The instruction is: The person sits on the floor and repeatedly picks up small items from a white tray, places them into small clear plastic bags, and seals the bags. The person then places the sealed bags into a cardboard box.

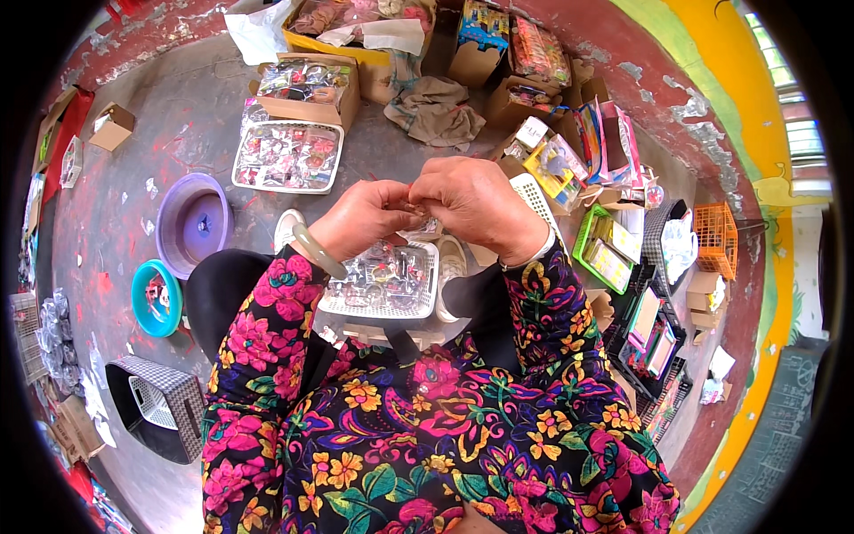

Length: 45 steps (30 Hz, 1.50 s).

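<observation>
My left hand (360,218) and my right hand (476,203) meet in front of me, fingertips pinched together on a small clear-wrapped item (416,210) that is mostly hidden by the fingers. A pale green bangle sits on my left wrist. Just below the hands, a white plastic basket (425,307) rests on my lap, filled with several small clear packets of trinkets. My sleeves are dark with bright flowers.
A white tray of packets (289,157) and cardboard boxes (307,87) lie ahead on the concrete floor. A purple basin (193,222) and teal bowl (157,297) sit left, a checked bin (165,405) lower left. Green (607,251) and orange (717,237) baskets crowd the right.
</observation>
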Motion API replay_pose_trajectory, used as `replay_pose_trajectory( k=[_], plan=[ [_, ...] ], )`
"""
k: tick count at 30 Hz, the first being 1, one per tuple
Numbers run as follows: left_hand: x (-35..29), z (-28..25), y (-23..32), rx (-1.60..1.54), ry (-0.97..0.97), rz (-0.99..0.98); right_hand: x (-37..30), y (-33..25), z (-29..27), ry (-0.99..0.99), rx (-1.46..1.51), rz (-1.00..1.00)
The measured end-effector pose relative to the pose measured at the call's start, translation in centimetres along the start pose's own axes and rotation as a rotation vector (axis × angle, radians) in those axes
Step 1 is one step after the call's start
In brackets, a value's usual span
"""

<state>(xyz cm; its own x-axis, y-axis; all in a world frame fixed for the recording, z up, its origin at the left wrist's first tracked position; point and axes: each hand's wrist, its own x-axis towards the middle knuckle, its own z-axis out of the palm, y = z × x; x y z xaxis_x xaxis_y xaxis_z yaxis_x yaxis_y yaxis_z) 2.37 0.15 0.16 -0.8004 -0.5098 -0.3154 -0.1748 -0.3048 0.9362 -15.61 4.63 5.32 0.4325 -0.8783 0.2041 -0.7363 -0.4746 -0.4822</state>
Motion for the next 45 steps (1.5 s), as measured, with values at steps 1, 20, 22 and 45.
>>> replay_pose_trajectory(
  k=[1, 20, 22, 45],
  plan=[
    [0.0, 0.0, 0.0, 0.008, -0.005, 0.0, 0.0, -0.1, 0.0, -0.004, 0.011, -0.002],
    [-0.3, 0.0, 0.6, -0.167, 0.107, 0.09, 0.7, 0.1, 0.7, 0.215, 0.045, -0.003],
    [-0.3, 0.1, 0.7, -0.158, 0.109, 0.096, 0.6, -0.1, 0.8, 0.186, 0.026, -0.022],
    [-0.5, -0.4, 1.1, -0.533, 0.245, 0.205, 1.1, 1.5, 1.3, 0.173, 0.907, 0.55]
  ],
)
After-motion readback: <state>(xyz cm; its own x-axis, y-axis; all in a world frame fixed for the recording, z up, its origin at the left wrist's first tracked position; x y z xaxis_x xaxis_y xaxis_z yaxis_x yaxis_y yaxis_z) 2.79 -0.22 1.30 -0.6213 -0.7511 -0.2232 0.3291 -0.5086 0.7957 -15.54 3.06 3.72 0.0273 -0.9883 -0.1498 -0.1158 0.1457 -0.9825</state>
